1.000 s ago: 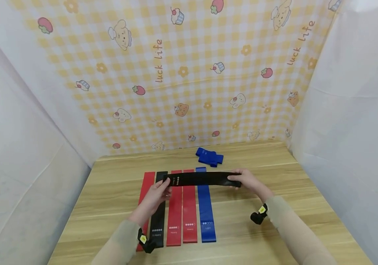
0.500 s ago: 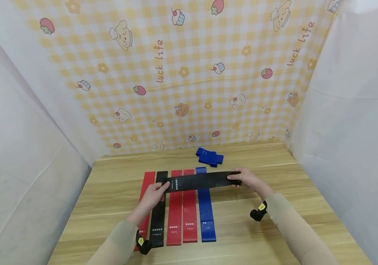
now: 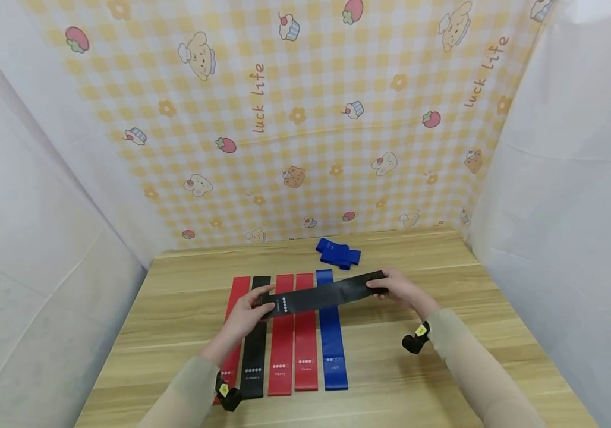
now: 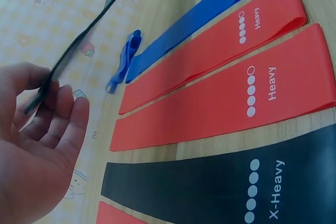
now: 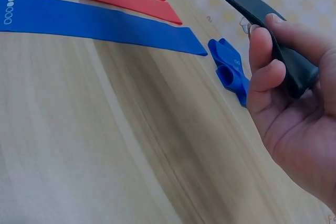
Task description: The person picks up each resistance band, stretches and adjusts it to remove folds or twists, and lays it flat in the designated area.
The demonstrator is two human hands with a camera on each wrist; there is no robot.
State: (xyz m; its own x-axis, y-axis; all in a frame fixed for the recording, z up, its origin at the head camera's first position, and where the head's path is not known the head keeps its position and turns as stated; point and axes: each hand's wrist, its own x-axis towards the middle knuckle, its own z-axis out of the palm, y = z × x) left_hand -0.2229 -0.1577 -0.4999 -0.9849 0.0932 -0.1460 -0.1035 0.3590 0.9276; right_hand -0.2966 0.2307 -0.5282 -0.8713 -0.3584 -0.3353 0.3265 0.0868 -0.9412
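Note:
A black resistance band is stretched flat in the air between both hands, its printed end to the left. My left hand pinches the left end between thumb and fingers. The right end is gripped by my right hand, whose thumb lies over it; the right wrist view shows the fingers curled round the black band. Beneath it on the table lie two red "Heavy" bands, a black "X-Heavy" band, a blue "Light" band and another red band at the far left, partly hidden by the left arm.
A folded blue band lies near the back of the wooden table. A yellow checked cloth hangs behind the table, and white sheets hang at both sides.
The black band has tilted: its left end has come lower and nearer, while the right end has risen slightly. My left hand has shifted a little down and left, still holding the band.

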